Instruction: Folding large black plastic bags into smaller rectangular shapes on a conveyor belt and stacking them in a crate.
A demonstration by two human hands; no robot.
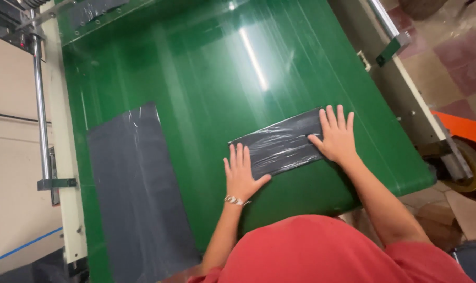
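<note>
A folded stack of dark grey plastic bags (pixel 280 147) lies on the green conveyor belt (pixel 206 78). My left hand (pixel 241 172) presses flat on its near left end, fingers spread, a bracelet at the wrist. My right hand (pixel 336 133) lies flat on its far right end, fingers apart. Neither hand grips anything; both palms rest on the stack.
A long, flat dark grey plastic sheet (pixel 135 194) lies on the belt to the left. A cream machine frame with a steel rod (pixel 39 99) runs along the left edge. An orange cart with a wheel (pixel 468 152) stands on the tiled floor at right.
</note>
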